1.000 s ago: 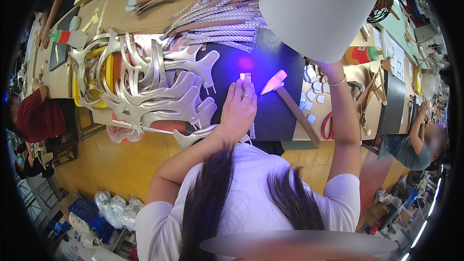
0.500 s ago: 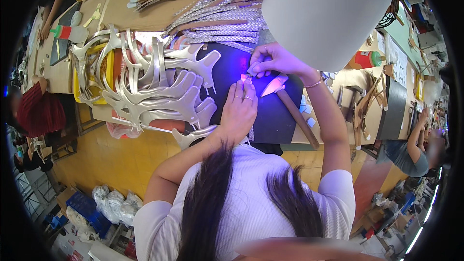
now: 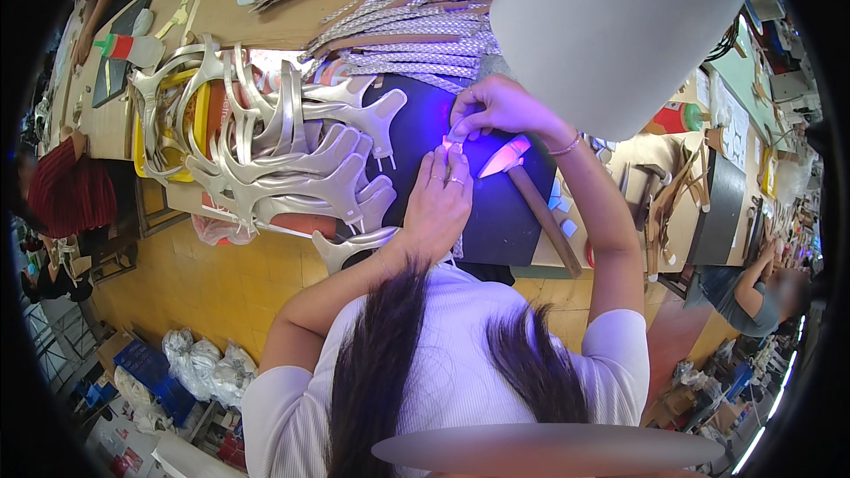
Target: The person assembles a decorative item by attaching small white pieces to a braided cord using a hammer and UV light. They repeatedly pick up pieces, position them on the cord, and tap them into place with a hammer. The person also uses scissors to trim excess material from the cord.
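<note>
Under bluish-purple light, my right hand [image 3: 498, 112] pinches a small pale flat piece [image 3: 457, 134] between thumb and fingers. My left hand [image 3: 440, 196] lies on the dark mat [image 3: 502, 226] with its fingers stretched out. Its fingertips touch a small, brightly lit piece directly below the pinched one; the fingers hide much of it. To the right of both hands lies a hammer [image 3: 544, 219], its pointed head toward them. Left of my left hand are several silver Y-shaped straps [image 3: 310, 179], piled over one another.
A large white rounded cover [image 3: 611, 35] overhangs the table at upper right. Braided silver strips [image 3: 416, 40] lie beyond my hands. A yellow basket [image 3: 198, 119] and a green-capped bottle [image 3: 133, 50] are at left. Small pale pieces [image 3: 567, 227] lie beside the hammer handle. Other people sit at both sides.
My right hand has shifted slightly left, bringing the pale piece down against the spot at my left fingertips. My left hand stays almost in place.
</note>
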### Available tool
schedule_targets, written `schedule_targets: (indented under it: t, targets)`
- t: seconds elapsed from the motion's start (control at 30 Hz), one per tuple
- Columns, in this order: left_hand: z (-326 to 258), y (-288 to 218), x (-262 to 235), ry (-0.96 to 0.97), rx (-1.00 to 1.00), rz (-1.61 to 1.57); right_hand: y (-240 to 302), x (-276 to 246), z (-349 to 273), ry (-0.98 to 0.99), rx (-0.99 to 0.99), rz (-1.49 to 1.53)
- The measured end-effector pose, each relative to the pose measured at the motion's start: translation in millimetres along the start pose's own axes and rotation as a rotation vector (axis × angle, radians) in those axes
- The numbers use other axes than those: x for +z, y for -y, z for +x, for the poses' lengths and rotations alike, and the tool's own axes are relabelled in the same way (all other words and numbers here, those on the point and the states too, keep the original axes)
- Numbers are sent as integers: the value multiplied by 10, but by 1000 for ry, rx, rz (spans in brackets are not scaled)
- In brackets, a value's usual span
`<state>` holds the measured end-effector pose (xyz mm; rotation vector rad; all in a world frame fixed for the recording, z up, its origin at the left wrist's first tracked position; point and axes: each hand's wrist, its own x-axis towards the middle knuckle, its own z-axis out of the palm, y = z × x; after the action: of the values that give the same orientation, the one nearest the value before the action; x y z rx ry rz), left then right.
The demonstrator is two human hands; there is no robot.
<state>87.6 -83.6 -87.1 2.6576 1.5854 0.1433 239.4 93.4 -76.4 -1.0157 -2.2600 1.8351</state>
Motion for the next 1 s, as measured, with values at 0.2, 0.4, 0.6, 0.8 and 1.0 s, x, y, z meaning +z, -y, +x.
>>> schedule_targets:
  t: [0.2, 0.4, 0.6, 0.8, 1.0]
  targets:
    - [1, 0, -8, 3, 5, 12, -35, 14, 27, 10, 19, -54]
    - [-2, -1, -15, -17, 7, 30, -83, 28, 26, -30, -179, -148]
    - [-2, -8, -25, 3, 3, 35, 32, 42, -14, -54, -174, -199]
    - [-19, -12, 5, 6, 6, 19, 109, 102, -23, -58, -103, -23]
    - [-41, 12, 46, -14, 11, -30, 13, 134, -10, -89, -67, -32]
